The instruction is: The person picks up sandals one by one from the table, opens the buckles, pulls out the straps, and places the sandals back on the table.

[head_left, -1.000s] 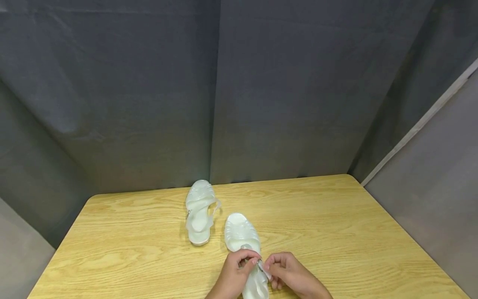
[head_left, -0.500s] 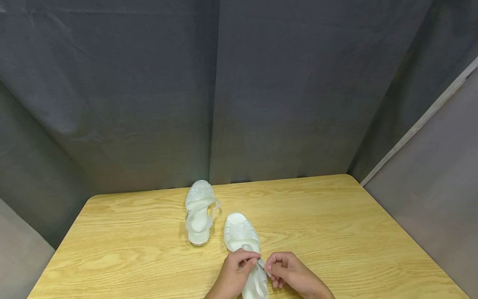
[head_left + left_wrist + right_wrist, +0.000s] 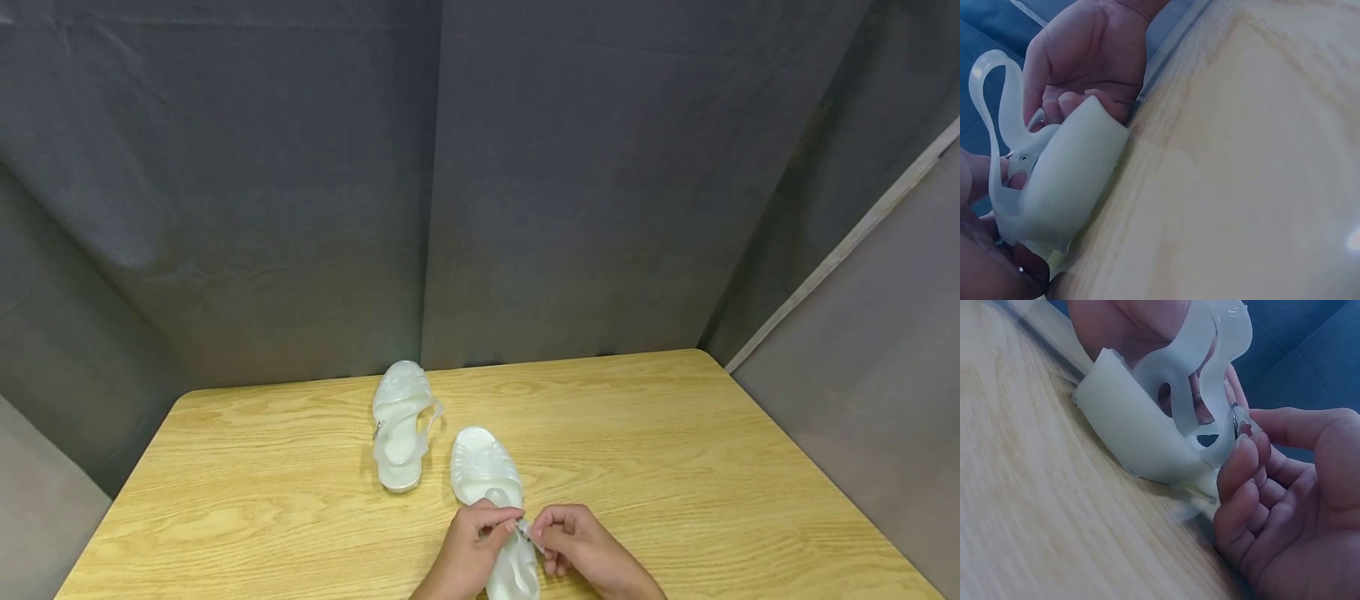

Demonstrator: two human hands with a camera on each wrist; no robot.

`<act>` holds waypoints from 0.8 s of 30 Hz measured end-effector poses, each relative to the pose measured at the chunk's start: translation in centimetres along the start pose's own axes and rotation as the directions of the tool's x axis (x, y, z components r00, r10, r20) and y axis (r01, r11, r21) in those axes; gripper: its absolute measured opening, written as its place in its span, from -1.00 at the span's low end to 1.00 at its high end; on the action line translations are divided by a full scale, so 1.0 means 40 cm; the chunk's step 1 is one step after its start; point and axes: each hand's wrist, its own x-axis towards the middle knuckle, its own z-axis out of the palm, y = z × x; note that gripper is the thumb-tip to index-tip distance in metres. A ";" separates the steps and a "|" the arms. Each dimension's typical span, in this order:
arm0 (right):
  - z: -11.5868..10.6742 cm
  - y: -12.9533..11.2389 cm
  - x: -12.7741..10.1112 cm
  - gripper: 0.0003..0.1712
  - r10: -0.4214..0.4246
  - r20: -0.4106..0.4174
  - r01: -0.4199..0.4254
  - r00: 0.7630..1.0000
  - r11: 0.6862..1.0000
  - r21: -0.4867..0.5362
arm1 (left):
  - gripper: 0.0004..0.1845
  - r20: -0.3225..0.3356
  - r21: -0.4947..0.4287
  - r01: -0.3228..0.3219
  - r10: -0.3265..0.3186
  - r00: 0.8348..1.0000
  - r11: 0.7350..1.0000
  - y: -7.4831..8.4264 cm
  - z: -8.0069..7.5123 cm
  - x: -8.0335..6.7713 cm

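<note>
A translucent white jelly sandal [image 3: 483, 467] lies on the table near its front edge, toe pointing away. My left hand [image 3: 467, 546] reaches over the sandal, thumb and index finger pinching the strap beside its small metal buckle [image 3: 1234, 419]. At the sandal's right side my right hand [image 3: 585, 546] pinches the strap's free end [image 3: 1245, 420] between thumb and index finger. In the right wrist view the strap end passes at the buckle; whether the pin sits in a hole is hidden by the fingers. The heel [image 3: 1075, 175] faces the left wrist camera, with the ankle strap looped above it.
A matching sandal [image 3: 402, 386] stands farther back and to the left, its strap hanging out on the right side. The wooden table [image 3: 712, 467] has rounded back corners. Grey cloth partitions [image 3: 570, 183] enclose it at the back and both sides.
The right hand has shifted very slightly at the strap end, which sits a little closer to the buckle. The left hand and both sandals stay in place.
</note>
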 end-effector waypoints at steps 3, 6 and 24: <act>0.002 0.002 0.004 -0.80 -0.001 -0.007 0.001 1.000 1.000 0.005 | -0.77 -0.004 0.002 0.003 -0.003 1.000 1.000 -0.001 0.000 0.000; 0.004 0.006 0.007 -0.83 -0.019 -0.004 0.019 1.000 0.999 0.035 | -0.77 -0.008 -0.011 0.003 -0.003 1.000 1.000 0.000 0.000 -0.001; 0.013 0.015 0.012 -0.76 -0.037 -0.009 0.037 0.999 0.999 0.038 | -0.76 0.008 -0.030 0.004 -0.004 1.000 1.000 0.004 0.003 -0.006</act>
